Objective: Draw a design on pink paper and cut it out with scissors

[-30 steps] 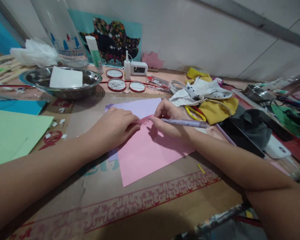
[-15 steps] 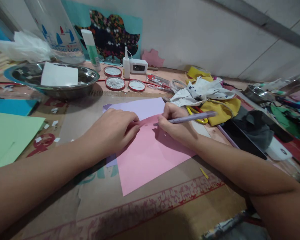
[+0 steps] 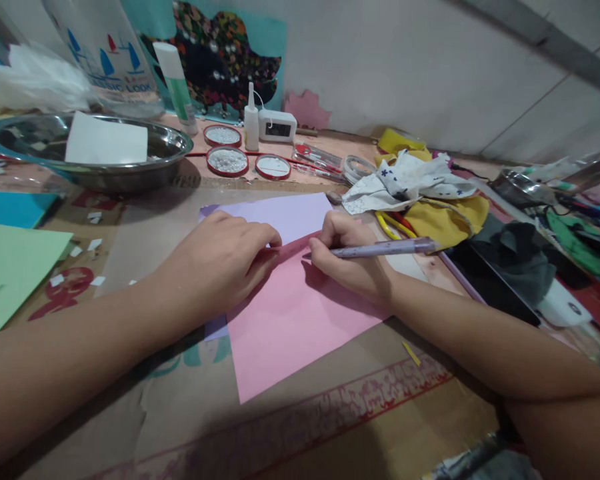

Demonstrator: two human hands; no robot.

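Observation:
A pink paper sheet [image 3: 290, 320] lies on the cardboard-covered table, overlapping a lilac sheet [image 3: 280, 213] behind it. My left hand [image 3: 220, 260] rests on the pink sheet's top left part, fingers curled and pressing it flat. My right hand [image 3: 347, 257] grips a lilac pen [image 3: 380, 249], its tip touching the pink sheet near the upper edge, close to my left fingertips.
A steel bowl [image 3: 170, 150] holding white paper stands at back left, with red-rimmed lids [image 3: 227, 160], a glue bottle [image 3: 251, 127] and a small clock [image 3: 277, 125] behind. Green paper [image 3: 10, 267] lies left. Cloths [image 3: 420, 187], yellow scissors [image 3: 387, 227] and dark objects [image 3: 510, 267] crowd the right.
My right hand has shifted slightly along the pink sheet's upper edge with the pen tip on the paper. The view has drifted right; my left hand stays pressing the sheet.

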